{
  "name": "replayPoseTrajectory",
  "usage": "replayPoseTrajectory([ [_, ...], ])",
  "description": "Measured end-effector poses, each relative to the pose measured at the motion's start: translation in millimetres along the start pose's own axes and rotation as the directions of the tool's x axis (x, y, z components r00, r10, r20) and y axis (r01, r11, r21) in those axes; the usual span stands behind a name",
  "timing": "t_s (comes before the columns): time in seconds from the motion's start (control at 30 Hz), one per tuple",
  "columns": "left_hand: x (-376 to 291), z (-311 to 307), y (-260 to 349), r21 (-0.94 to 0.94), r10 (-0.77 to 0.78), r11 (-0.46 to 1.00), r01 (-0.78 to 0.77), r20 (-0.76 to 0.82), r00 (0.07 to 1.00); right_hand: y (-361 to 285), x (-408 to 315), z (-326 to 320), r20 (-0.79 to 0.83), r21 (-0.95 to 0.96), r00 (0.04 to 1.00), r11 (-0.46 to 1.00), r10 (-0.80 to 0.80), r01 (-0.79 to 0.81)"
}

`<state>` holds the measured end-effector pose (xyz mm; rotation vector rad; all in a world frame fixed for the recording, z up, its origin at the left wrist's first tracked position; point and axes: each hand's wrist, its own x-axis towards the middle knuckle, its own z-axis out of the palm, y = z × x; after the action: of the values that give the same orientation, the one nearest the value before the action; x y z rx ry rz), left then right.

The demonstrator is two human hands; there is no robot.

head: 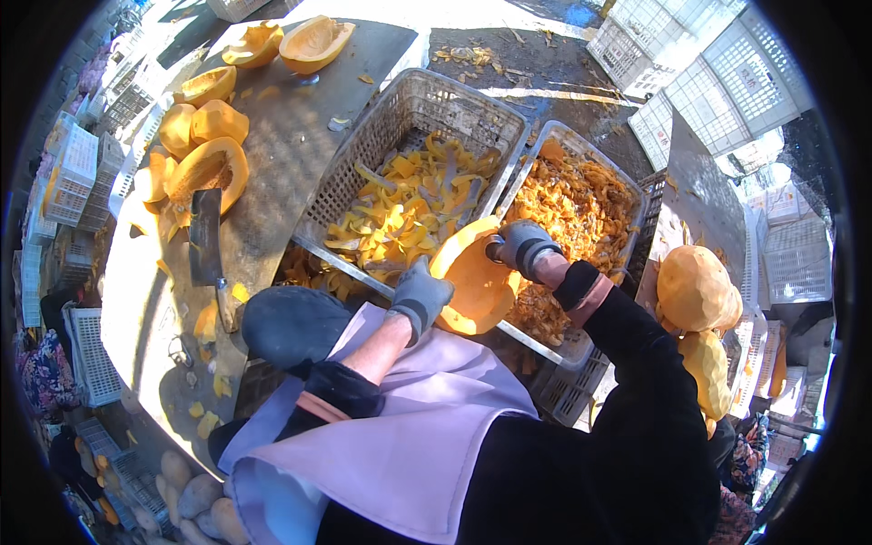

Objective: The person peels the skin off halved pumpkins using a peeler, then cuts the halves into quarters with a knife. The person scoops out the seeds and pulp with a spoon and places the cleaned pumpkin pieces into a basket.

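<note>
My left hand (421, 293), in a grey work glove, grips the rim of a hollowed orange pumpkin half (474, 289) above my lap. My right hand (528, 246), also gloved, is closed on a small metal ring-shaped tool (493, 249) at the pumpkin's inner wall. Most of the tool is hidden by the fingers. Beyond my left hand, a plastic crate (344, 180) holds yellow peel strips (402, 211). A second crate (639, 204) beside it is filled with stringy orange pulp and seeds (579, 204), under and beyond my right hand.
A cleaver (206, 238) lies on the left board (279, 150), near a cut pumpkin (216, 170) and other peeled pieces. Peeled pumpkins (696, 286) rest on the right surface. White crates (739, 75) are stacked at the far right; unpeeled pumpkins (197, 494) lie at lower left.
</note>
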<state>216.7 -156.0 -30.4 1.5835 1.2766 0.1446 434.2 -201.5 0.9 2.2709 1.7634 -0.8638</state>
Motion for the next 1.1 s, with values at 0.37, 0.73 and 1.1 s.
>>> replayPoseTrajectory([
  [0.37, -5.8, -4.5, 22.5, 0.088, -0.025, 0.996, 0.025, 0.001, 1.0, -1.1, -4.4, -6.9, 0.222, 0.335, 0.953, 0.934, -0.204, 0.122],
  [0.73, 2.5, -13.1, 31.6, 0.161, -0.025, 0.987, 0.014, 0.063, 0.998, 12.8, -7.8, -13.4, 0.014, 0.186, 0.998, 0.981, -0.059, 0.055],
  [1.1, 7.5, -5.7, 40.3, 0.175, -0.038, 0.984, 0.022, 0.085, 0.996, 43.9, -18.9, 13.8, -0.421, 0.144, 0.9, 0.988, 0.112, -0.056],
])
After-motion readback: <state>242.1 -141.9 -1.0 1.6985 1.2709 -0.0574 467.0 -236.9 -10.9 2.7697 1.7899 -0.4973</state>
